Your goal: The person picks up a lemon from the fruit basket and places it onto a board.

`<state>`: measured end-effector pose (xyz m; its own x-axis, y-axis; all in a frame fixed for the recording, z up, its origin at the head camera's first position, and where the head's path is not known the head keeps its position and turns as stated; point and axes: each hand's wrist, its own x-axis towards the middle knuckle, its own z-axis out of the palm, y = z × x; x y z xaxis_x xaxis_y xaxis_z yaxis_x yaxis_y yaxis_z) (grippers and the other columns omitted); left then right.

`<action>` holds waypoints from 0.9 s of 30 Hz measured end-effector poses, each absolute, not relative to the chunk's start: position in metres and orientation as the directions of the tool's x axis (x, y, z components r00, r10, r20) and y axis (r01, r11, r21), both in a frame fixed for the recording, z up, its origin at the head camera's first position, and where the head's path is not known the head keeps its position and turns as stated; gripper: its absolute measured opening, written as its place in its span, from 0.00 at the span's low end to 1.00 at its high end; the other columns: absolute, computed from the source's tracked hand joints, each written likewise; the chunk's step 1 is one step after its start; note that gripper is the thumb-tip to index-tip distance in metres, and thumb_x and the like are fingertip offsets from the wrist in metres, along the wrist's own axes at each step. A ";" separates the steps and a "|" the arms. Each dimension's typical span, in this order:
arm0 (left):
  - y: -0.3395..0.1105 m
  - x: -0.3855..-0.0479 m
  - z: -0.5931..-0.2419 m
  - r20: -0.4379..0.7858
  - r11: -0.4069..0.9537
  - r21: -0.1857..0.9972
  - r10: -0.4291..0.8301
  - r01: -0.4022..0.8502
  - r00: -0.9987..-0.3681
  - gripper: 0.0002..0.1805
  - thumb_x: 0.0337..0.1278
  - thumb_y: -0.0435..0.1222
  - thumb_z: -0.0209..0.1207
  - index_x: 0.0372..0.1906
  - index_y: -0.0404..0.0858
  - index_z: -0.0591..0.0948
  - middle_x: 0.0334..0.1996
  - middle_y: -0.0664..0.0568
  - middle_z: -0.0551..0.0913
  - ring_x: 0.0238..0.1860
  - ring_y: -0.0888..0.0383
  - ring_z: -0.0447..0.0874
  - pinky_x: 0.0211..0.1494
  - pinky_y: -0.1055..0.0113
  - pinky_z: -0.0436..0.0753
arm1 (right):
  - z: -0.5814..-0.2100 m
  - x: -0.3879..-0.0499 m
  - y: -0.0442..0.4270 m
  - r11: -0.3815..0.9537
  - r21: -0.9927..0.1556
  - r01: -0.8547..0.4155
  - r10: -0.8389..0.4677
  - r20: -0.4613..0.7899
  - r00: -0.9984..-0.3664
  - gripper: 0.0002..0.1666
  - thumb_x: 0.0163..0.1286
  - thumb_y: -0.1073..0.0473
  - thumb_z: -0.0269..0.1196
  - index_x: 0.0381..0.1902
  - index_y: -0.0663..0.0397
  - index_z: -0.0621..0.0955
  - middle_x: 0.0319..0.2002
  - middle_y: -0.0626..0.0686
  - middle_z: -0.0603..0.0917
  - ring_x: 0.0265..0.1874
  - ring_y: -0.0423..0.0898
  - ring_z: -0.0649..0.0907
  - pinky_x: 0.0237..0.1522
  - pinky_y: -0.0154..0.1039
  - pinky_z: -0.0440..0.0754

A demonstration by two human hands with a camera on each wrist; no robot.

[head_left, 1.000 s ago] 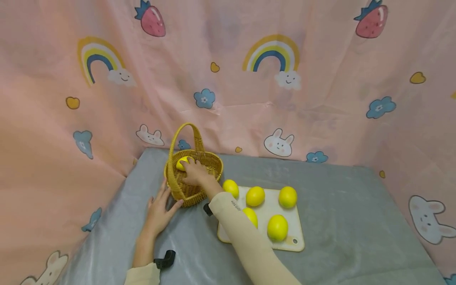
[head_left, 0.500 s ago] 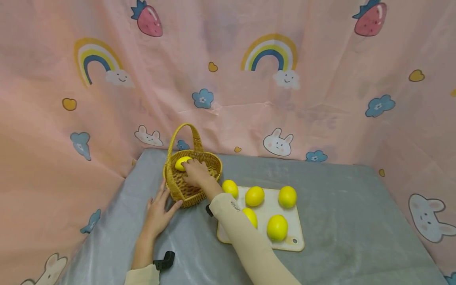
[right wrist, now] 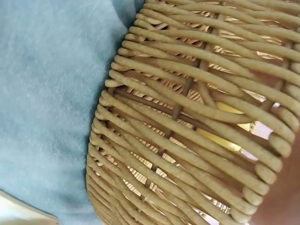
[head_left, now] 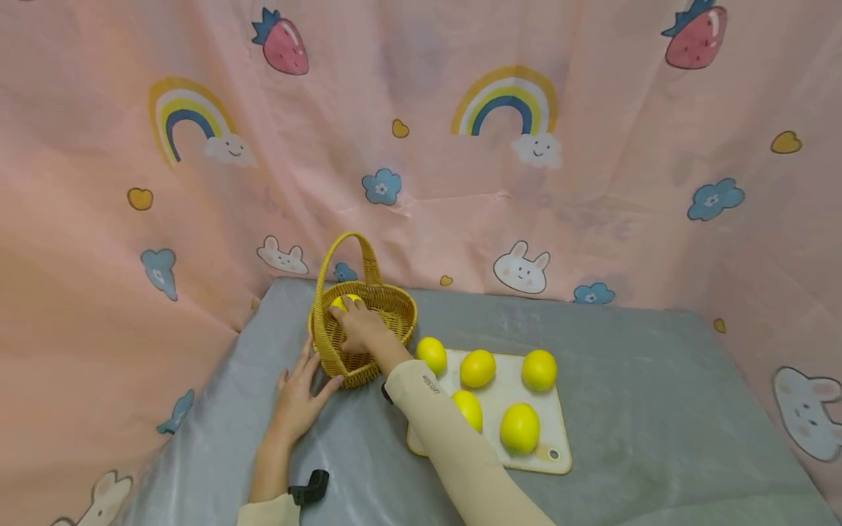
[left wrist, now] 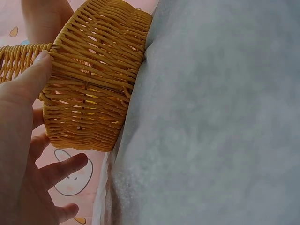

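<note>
A heart-shaped wicker basket (head_left: pixel 360 377) with a tall handle stands at the back left. My right hand (head_left: pixel 367 334) reaches down inside it, fingertips on a yellow lemon (head_left: pixel 340 300) by the far left wall, thumb apart from it. Outside the basket, my left hand (head_left: pixel 296 403) touches the near left side with spread fingers. Up close in the left wrist view, the left thumb (left wrist: pixel 35 77) rests at the handle's base beside the woven wall (left wrist: pixel 89 84). Weave (right wrist: pixel 187 122) fills most of the right wrist view, yellow showing through its gaps; the right fingers are hidden there.
Right of the basket lies a white cutting board (head_left: pixel 490 398) bearing several lemons, one of them (head_left: pixel 465 409) partly behind the right sleeve (head_left: pixel 454 453). Grey cloth (head_left: pixel 631 409) covers the table. A pink printed curtain (head_left: pixel 427 226) hangs behind and at both sides.
The right fingers have shifted slightly over the lemon and now cover more of it. My left hand keeps its place at the basket. The head view has shifted a little.
</note>
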<state>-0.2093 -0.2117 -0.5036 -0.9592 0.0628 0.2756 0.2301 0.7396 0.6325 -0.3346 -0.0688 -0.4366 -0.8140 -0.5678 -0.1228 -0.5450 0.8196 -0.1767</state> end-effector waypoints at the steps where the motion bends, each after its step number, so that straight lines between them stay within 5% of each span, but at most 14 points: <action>1: -0.211 -0.209 -0.504 0.274 0.739 0.633 0.064 0.230 -0.960 0.36 0.67 0.52 0.59 0.75 0.44 0.66 0.80 0.49 0.44 0.73 0.38 0.60 0.65 0.24 0.45 | -0.438 -0.334 -0.069 0.824 -0.159 -0.544 -0.564 -0.127 -0.816 0.46 0.69 0.47 0.66 0.79 0.37 0.58 0.79 0.54 0.53 0.75 0.56 0.58 0.68 0.54 0.67; 7: -0.211 -0.209 -0.505 0.283 0.730 0.641 0.065 0.239 -0.957 0.35 0.68 0.51 0.60 0.75 0.45 0.66 0.80 0.49 0.44 0.74 0.38 0.59 0.64 0.23 0.44 | -0.444 -0.337 -0.068 0.822 -0.098 -0.561 -0.569 -0.094 -0.817 0.45 0.68 0.44 0.66 0.78 0.39 0.61 0.78 0.52 0.57 0.77 0.54 0.55 0.70 0.55 0.63; 24: -0.212 -0.209 -0.504 0.286 0.731 0.638 0.066 0.242 -0.956 0.36 0.68 0.50 0.60 0.75 0.43 0.66 0.80 0.49 0.44 0.74 0.39 0.58 0.65 0.24 0.44 | -0.443 -0.330 -0.066 0.781 -0.057 -0.622 -0.624 -0.032 -0.781 0.37 0.69 0.46 0.66 0.74 0.39 0.68 0.75 0.54 0.61 0.68 0.51 0.71 0.66 0.52 0.71; 27: -0.212 -0.208 -0.504 0.285 0.731 0.639 0.067 0.241 -0.956 0.36 0.68 0.50 0.60 0.75 0.43 0.66 0.80 0.49 0.44 0.73 0.37 0.59 0.65 0.23 0.44 | -0.445 -0.328 -0.067 0.782 0.006 -0.624 -0.623 -0.055 -0.781 0.40 0.69 0.41 0.65 0.76 0.36 0.65 0.77 0.51 0.59 0.72 0.51 0.65 0.69 0.54 0.65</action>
